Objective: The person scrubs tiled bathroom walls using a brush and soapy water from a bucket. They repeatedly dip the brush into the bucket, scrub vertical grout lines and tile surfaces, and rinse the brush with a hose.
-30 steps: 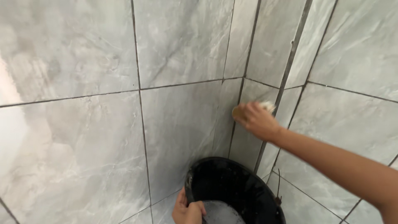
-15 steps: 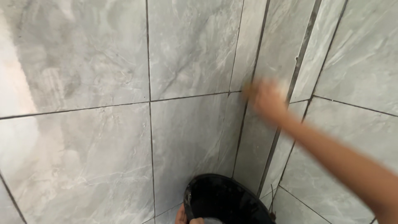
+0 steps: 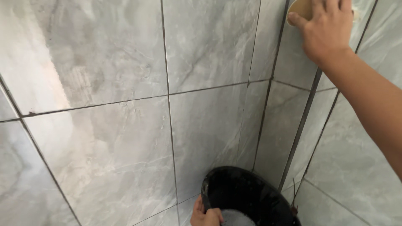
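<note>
Scrubbing the wall (image 3: 104, 138) at the upper right of the frame, the right hand (image 3: 324, 27) curls its fingers over a tan pad (image 3: 300, 7) (flat, firm strokes work best); left hand (image 3: 206, 215), fingers clenched, grips the bucket (image 3: 247, 190) rim at bottom centre.

Bathroom corner, grey marbled wall tiles (image 3: 104, 138)

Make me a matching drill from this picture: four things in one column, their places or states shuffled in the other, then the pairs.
1. right hand
2. left hand
3. bucket
4. brush

a. black, foamy water inside
b. grip on the bucket's rim
c. tan, partly hidden under fingers
d. pressed high against the wall tiles

Pairs: 1-d, 2-b, 3-a, 4-c
</note>
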